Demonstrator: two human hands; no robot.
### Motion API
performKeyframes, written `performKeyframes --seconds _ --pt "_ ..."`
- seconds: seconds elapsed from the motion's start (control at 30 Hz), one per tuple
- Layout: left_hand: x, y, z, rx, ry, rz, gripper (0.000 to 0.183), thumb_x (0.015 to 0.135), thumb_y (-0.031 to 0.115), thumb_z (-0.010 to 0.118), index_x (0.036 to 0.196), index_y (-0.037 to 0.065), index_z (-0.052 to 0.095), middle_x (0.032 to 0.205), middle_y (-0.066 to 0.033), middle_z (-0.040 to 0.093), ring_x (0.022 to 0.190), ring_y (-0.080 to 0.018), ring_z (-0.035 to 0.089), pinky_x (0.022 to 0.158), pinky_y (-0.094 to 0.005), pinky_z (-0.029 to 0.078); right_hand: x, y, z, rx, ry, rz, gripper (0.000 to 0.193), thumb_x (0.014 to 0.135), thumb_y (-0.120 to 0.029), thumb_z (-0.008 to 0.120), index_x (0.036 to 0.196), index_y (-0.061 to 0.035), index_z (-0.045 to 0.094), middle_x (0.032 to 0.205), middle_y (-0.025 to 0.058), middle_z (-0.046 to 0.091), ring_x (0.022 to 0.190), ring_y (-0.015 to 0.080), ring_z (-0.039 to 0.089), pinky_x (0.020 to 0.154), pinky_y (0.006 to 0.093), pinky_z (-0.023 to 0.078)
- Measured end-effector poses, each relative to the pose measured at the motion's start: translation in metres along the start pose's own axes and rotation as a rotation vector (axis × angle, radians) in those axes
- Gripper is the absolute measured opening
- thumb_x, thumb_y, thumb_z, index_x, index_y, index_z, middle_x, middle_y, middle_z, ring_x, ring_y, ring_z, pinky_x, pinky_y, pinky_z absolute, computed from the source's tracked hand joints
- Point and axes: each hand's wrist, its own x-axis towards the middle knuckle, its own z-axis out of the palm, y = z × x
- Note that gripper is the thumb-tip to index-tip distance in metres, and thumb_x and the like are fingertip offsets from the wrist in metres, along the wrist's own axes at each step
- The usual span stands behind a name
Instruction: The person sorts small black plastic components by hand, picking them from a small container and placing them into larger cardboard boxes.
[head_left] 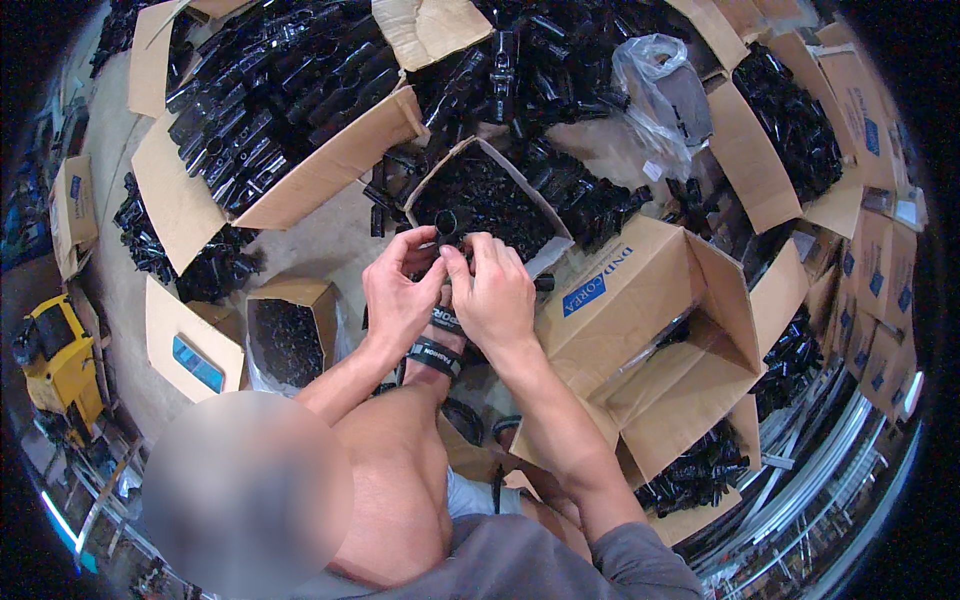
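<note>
Both hands meet in front of me over a small black tubular part (446,222) with a round opening at its end. My left hand (400,290) pinches it from the left, its thumb and fingers curled. From the other side my right hand (490,295) closes on it, thumb next to the left thumb. My fingers hide the lower portion of the part. Just beyond the hands stands an open carton (573,243) holding many small black pieces (485,190).
A large carton of black tubular parts (290,110) stands at the far left. To the right, an open carton (640,320) lies tilted beside my right arm. A clear plastic bag (655,95) sits among loose black parts. A yellow machine (60,365) is at the left edge.
</note>
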Motion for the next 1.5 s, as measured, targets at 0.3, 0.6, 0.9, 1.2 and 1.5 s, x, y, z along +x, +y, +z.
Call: performKeyframes --seconds 0.3,0.6,0.9,1.2,1.5 --pt "0.000 0.004 0.001 0.012 -0.028 -0.017 0.036 0.087 0.012 0.080 0.119 -0.001 0.068 0.102 -0.0163 0.077 0.095 -0.0223 0.076 0.085 -0.0341 0.059 -0.002 0.008 0.000 0.029 0.013 -0.021 0.025 0.101 -0.025 0.059 0.095 -0.0002 0.058 0.092 0.0204 0.065 0.085 0.0400 0.065 0.073 0.0499 0.053" --pt "-0.001 0.006 -0.001 0.029 -0.050 -0.032 0.036 0.087 0.011 0.079 0.119 -0.001 0.068 0.103 -0.0160 0.077 0.097 -0.0212 0.075 0.086 -0.0338 0.059 -0.001 0.005 -0.003 0.113 0.042 -0.035 0.021 0.100 -0.022 0.060 0.095 -0.0012 0.060 0.089 0.0198 0.066 0.084 0.0400 0.066 0.073 0.0494 0.054" --pt "-0.007 -0.006 -0.031 -0.066 0.069 -0.124 0.039 0.089 0.007 0.079 0.124 -0.002 0.065 0.109 -0.0087 0.071 0.095 -0.0135 0.067 0.086 -0.0286 0.056 0.040 0.041 -0.028 0.056 0.289 0.135 0.028 0.102 -0.022 0.057 0.084 -0.0016 0.062 0.079 0.0210 0.066 0.073 0.0427 0.066 0.065 0.0509 0.050" --pt "0.013 -0.057 -0.152 -0.664 0.744 -0.328 0.056 0.098 0.015 0.071 0.143 -0.006 0.045 0.131 -0.0153 0.061 0.124 -0.0281 0.060 0.108 -0.0413 0.052 0.120 0.147 -0.041 -0.239 0.164 0.412 0.035 0.091 -0.030 0.063 0.113 -0.0039 0.071 0.108 0.0253 0.073 0.103 0.0439 0.069 0.095 0.0507 0.053" --pt "0.011 -0.027 -0.083 -0.413 0.326 -0.325 0.046 0.098 0.020 0.072 0.135 0.002 0.054 0.118 -0.0119 0.069 0.104 -0.0197 0.068 0.091 -0.0333 0.057 0.130 0.152 -0.048 -0.287 -0.025 0.423 0.036 0.087 -0.025 0.067 0.118 -0.0096 0.074 0.113 0.0215 0.074 0.110 0.0394 0.069 0.099 0.0472 0.053"
